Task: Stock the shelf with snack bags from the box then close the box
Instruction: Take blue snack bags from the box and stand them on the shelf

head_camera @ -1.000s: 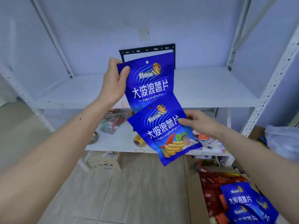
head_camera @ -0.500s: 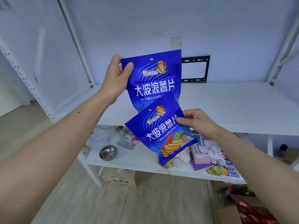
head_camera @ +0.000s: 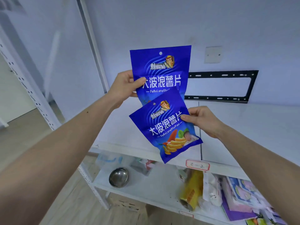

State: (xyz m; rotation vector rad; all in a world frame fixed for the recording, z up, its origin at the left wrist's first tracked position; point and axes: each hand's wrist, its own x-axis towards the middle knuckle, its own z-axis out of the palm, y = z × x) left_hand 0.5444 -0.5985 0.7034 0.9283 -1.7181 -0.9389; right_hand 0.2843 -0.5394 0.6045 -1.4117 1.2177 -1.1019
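the left hand (head_camera: 125, 86) pinches one blue bag (head_camera: 160, 69). the right hand (head_camera: 203, 120) pinches another bag (head_camera: 165, 129) in front, over the white shelf (head_camera: 243, 127). stocking step; next, i think, set both bags down there.

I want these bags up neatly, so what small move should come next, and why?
Probably set the upright bag in the left hand down on the white shelf first: it is higher and already over the bare board, while the right hand holds the tilted bag lower.
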